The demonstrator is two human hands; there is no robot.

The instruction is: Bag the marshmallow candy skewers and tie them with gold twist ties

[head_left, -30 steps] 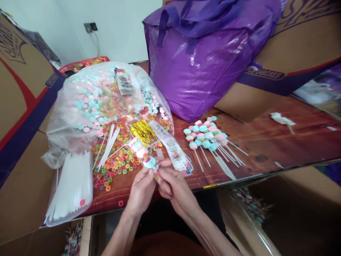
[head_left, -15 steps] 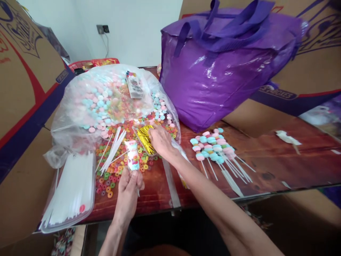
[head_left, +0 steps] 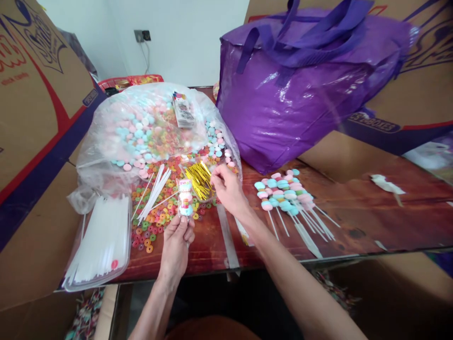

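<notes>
My left hand point(head_left: 178, 241) is closed round the lower end of a candy stick point(head_left: 185, 198), whose pastel sweets sit upright in a clear printed wrapper. Beside it, a clear tray holds a pile of gold twist ties point(head_left: 199, 179). My right hand point(head_left: 230, 191) is at the right edge of that pile, thumb and forefinger pinched together; whatever they pinch is too small to make out. Loose ring candies point(head_left: 152, 231) lie under and around the tray. Several white sticks point(head_left: 155, 193) rest on them at the left.
A plastic bag of pastel sweets point(head_left: 134, 127) carries a stack of printed wrappers point(head_left: 183, 112). At front left is a tub of white sticks point(head_left: 101, 236). Several candy skewers point(head_left: 283, 193) lie to the right. A large purple bag point(head_left: 300, 99) stands behind, between cardboard boxes point(head_left: 31, 118).
My right hand has drawn back to the right from the gold twist ties, its fingers now pinched. My left hand has raised the wrapped candy stick slightly, and the view has shifted a little.
</notes>
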